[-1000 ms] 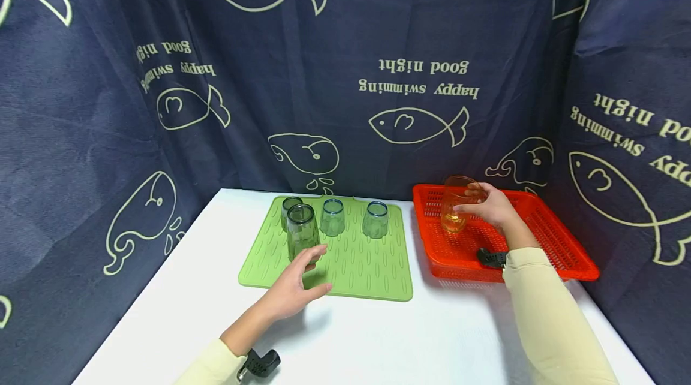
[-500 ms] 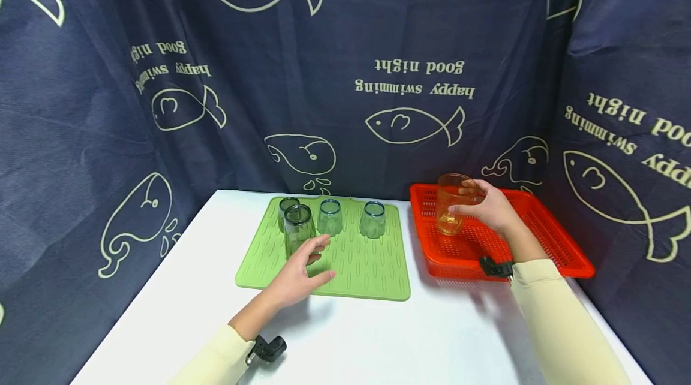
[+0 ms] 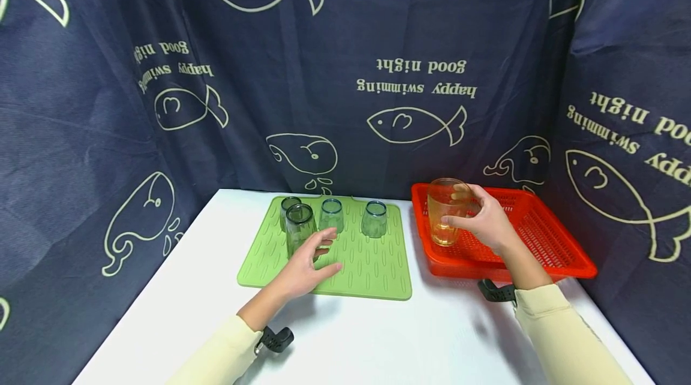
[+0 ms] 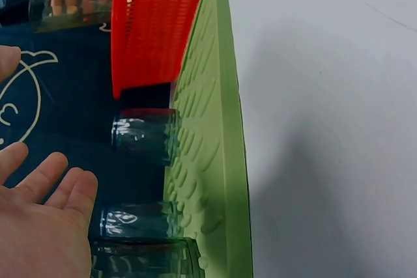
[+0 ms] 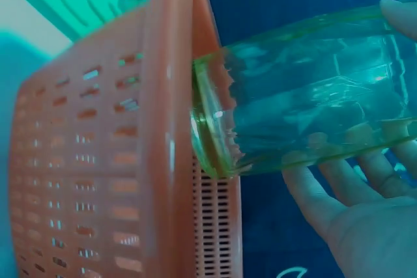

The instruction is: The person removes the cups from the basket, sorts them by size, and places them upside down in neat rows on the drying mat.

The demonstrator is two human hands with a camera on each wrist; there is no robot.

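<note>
My right hand (image 3: pixel 488 223) holds a tall amber drinking glass (image 3: pixel 438 212), upright over the left part of the red basket (image 3: pixel 469 270). In the right wrist view, the thumb and fingers (image 5: pixel 345 193) are around the upper part of the glass, its base near the basket rim. My left hand (image 3: pixel 302 268) hovers with spread fingers over the front of the green drying mat (image 3: pixel 372 274), holding nothing. Beside those fingers on the mat is a tall grey-green glass (image 3: pixel 299 230). Behind it stand short bluish glasses, one (image 3: pixel 332 217) in the middle and one (image 3: pixel 373 220) farther right.
Another greyish glass (image 3: pixel 286 208) is partly hidden behind the tall one. The mat and basket rest side by side on a white table (image 3: pixel 378 343). Dark blue curtains (image 3: pixel 324 73) with fish drawings enclose the back and sides.
My right hand has brought the amber glass left and slightly nearer, towards the basket's left side. The left hand has shifted slightly to the right, staying spread.
</note>
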